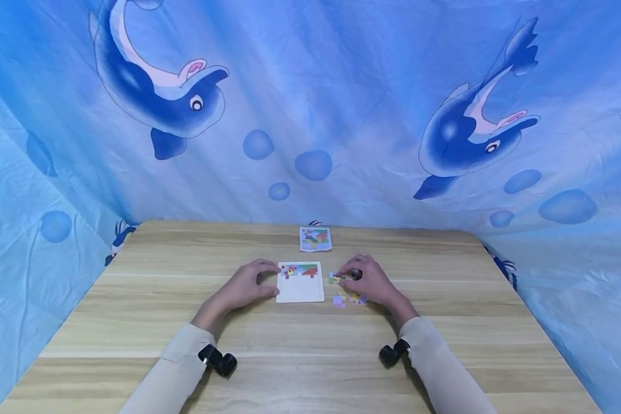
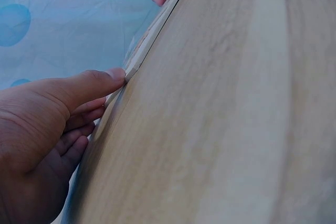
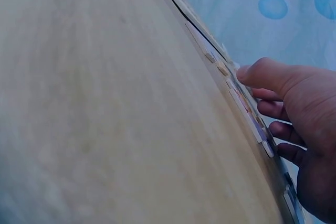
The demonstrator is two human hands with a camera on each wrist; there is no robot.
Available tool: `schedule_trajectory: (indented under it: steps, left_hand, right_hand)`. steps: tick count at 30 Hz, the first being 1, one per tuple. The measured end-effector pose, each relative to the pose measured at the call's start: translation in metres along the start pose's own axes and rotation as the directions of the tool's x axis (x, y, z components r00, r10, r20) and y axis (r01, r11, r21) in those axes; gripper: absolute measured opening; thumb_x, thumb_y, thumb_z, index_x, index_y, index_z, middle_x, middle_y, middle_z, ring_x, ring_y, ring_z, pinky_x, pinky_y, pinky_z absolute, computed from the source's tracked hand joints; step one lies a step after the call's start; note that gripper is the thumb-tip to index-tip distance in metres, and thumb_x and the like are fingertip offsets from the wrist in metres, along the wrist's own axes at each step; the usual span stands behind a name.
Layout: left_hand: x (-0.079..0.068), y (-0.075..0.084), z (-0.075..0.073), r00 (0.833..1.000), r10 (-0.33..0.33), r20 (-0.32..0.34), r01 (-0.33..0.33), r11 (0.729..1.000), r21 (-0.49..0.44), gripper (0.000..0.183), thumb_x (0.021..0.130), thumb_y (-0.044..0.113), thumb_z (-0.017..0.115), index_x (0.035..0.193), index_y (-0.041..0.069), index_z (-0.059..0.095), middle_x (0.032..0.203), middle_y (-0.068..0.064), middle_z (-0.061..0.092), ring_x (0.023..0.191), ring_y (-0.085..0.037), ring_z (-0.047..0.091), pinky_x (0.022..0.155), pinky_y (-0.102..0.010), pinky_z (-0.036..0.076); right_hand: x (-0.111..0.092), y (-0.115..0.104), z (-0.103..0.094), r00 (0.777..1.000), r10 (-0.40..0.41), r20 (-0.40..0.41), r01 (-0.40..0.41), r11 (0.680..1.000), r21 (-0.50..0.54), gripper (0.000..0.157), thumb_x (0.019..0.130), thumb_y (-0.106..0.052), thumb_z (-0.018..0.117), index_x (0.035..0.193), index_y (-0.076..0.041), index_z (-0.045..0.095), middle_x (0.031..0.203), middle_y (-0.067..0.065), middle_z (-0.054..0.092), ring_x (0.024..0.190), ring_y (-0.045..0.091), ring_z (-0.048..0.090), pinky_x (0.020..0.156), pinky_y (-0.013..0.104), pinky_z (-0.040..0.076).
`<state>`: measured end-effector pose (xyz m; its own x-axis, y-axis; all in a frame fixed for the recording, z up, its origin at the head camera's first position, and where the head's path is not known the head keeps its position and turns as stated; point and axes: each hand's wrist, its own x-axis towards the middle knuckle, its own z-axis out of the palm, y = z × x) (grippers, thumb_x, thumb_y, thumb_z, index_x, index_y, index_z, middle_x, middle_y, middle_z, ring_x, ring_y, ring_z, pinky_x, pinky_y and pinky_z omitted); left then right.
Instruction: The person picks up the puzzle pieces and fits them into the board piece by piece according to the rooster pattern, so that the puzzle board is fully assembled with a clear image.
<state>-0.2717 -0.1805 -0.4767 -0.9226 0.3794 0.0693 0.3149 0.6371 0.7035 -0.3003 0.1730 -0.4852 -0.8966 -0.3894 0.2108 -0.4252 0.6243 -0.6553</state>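
A white puzzle tray [image 1: 300, 289] lies flat at the table's middle, with a row of coloured pieces filling its top edge. My left hand [image 1: 270, 279] holds the tray's left side, thumb against the near corner and fingers curled over the far corner. In the left wrist view the thumb [image 2: 92, 86] presses the tray's edge [image 2: 132, 66]. My right hand [image 1: 344, 275] is just right of the tray and pinches a small puzzle piece [image 1: 334, 278] on the table. Several loose pieces [image 1: 348, 299] lie by that hand; the right wrist view shows the loose pieces [image 3: 220, 67] edge-on beside the thumb [image 3: 262, 74].
A small picture card [image 1: 315, 238] lies behind the tray near the table's far edge. The wooden table [image 1: 186, 322] is ringed by a blue dolphin-print cloth [image 1: 310, 115] at the back and both sides. Black wrist camera mounts [image 1: 218, 360] sit over the near table.
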Motion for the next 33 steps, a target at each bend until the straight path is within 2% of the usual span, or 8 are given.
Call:
schedule_trajectory:
  steps: [12,15,21,29,33]
  left_hand:
    - [-0.001,0.0,0.0,1.0,0.011,-0.005,-0.011,1.0,0.009,0.048,0.089,0.027,0.081,0.133,0.014,0.069,0.145,-0.01,0.059,0.141,-0.036,0.051,0.12,-0.058,0.039]
    - [-0.001,0.001,0.0,1.0,0.007,-0.002,-0.007,1.0,0.008,0.048,0.089,0.027,0.081,0.134,0.013,0.069,0.145,-0.01,0.059,0.141,-0.035,0.051,0.12,-0.057,0.039]
    - [-0.001,0.001,-0.001,1.0,0.013,-0.007,-0.012,1.0,0.009,0.048,0.089,0.026,0.081,0.133,0.013,0.069,0.145,-0.011,0.059,0.141,-0.036,0.051,0.121,-0.057,0.038]
    - [0.0,0.0,0.0,1.0,0.021,-0.008,-0.021,1.0,0.008,0.048,0.088,0.026,0.081,0.133,0.013,0.069,0.144,-0.011,0.06,0.14,-0.036,0.052,0.121,-0.056,0.038]
    - [0.0,-0.001,0.0,1.0,0.025,-0.01,-0.025,1.0,0.013,0.047,0.089,0.026,0.081,0.132,0.013,0.069,0.144,-0.011,0.06,0.14,-0.036,0.053,0.12,-0.056,0.039]
  right_hand:
    - [0.004,-0.006,0.001,1.0,0.021,-0.012,-0.021,1.0,0.005,0.014,0.087,-0.03,0.082,0.101,-0.03,0.08,0.113,-0.007,0.067,0.113,0.018,0.056,0.094,0.039,0.05]
    - [0.008,-0.012,0.004,1.0,0.012,-0.005,-0.012,1.0,0.011,0.014,0.088,-0.03,0.082,0.102,-0.03,0.08,0.113,-0.007,0.067,0.114,0.018,0.057,0.091,0.038,0.052]
    - [0.019,-0.029,0.017,0.999,-0.027,0.029,0.026,0.999,0.047,0.018,0.088,-0.025,0.082,0.105,-0.023,0.079,0.114,-0.005,0.068,0.112,0.018,0.059,0.093,0.038,0.053]
    - [0.032,-0.049,0.037,0.995,-0.085,0.051,0.083,0.996,0.033,0.013,0.088,-0.024,0.082,0.101,-0.024,0.08,0.115,-0.004,0.069,0.113,0.017,0.06,0.089,0.035,0.053]
    - [0.038,-0.056,0.045,0.993,-0.095,0.069,0.093,0.995,0.039,0.014,0.087,-0.022,0.083,0.101,-0.02,0.081,0.109,-0.004,0.069,0.101,0.015,0.06,0.082,0.03,0.053]
